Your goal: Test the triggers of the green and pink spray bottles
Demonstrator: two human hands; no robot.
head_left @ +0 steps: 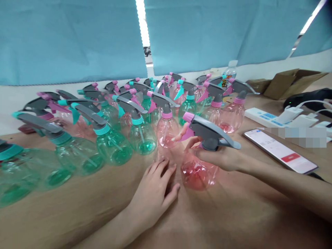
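Observation:
My right hand [204, 150] is wrapped round the neck of a pink spray bottle [199, 174], just below its grey and pink trigger head. The bottle stands on the table [223, 221], and part of its neck is hidden by my fingers. To its left, my left hand [157, 186] lies on the tabletop with fingers loosely spread and nothing in it. Just beyond both hands stand another pink spray bottle [167, 133] and a green spray bottle [143, 138] with a turquoise collar.
Several more green and pink spray bottles crowd the table's back and left. On the right lie a phone [281, 150] and a white power strip [269, 117] with chargers. Behind them are an open cardboard box [287, 83] and a clear water bottle [230, 72]. A blue curtain [77, 38] hangs behind.

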